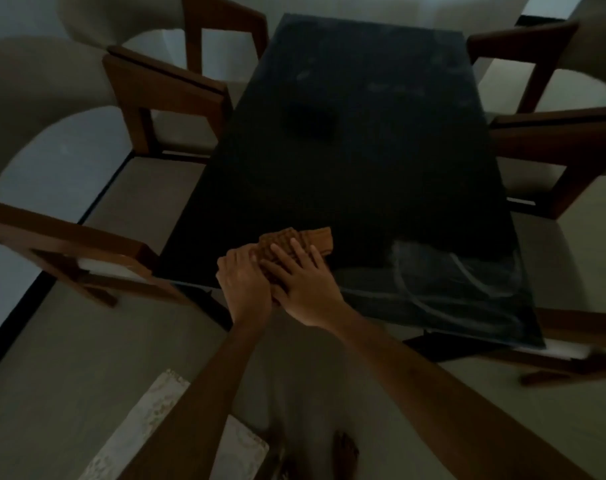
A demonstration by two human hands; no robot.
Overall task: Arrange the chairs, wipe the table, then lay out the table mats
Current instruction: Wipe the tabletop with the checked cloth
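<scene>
A brown waffle-weave cloth (287, 251) lies on the black table (364, 161) near its near edge, its long axis running from the person toward the far right. The right hand (305, 285) lies flat on it, fingers straight and slightly spread, the cloth poking out beyond the fingertips. The left hand (244, 282) curls at the cloth's left edge; whether it grips is unclear.
</scene>
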